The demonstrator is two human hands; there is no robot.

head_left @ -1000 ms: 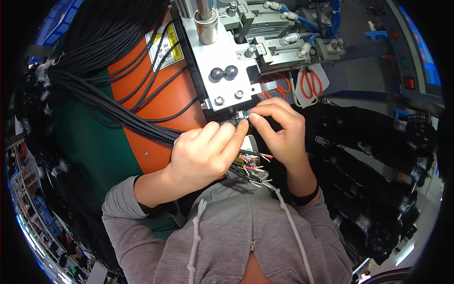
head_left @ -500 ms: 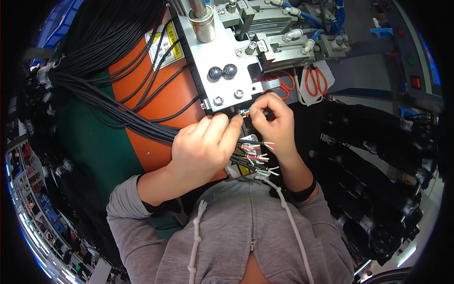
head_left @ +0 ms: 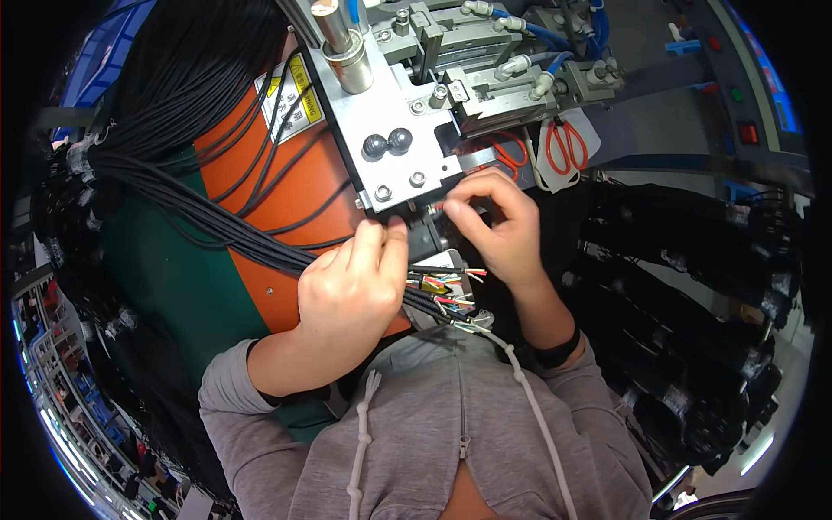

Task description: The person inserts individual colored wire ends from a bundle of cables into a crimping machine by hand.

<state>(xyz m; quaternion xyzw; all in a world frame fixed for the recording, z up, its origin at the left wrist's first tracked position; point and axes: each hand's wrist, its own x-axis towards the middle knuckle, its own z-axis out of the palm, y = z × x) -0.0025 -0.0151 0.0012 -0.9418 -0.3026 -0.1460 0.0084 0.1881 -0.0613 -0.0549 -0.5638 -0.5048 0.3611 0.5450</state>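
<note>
My left hand (head_left: 351, 282) is closed, its fingertips at the lower edge of a silver metal fixture (head_left: 399, 95). Under its palm runs a bundle of black cables (head_left: 251, 238). Their stripped ends, with thin coloured wires (head_left: 451, 299) fanned out, stick out to the right of the hand. What exactly the left fingertips pinch is hidden. My right hand (head_left: 503, 227) has thumb and forefinger pinched together beside a small slot under the fixture. A tiny reddish and whitish wire end shows at its fingertips, partly blurred.
Pneumatic cylinders (head_left: 511, 108) with blue air hoses (head_left: 555, 39) stand behind the fixture. Red-handled scissors (head_left: 566, 146) lie to the right. More black cables (head_left: 199, 78) hang over the orange and green surface (head_left: 286, 195). Large dark cable bundles (head_left: 693, 260) hang at right.
My left hand has drawn back left and down, widening the gap to my right hand. The fixture sits slightly further left in view. The right hand stays pinched near the slot.
</note>
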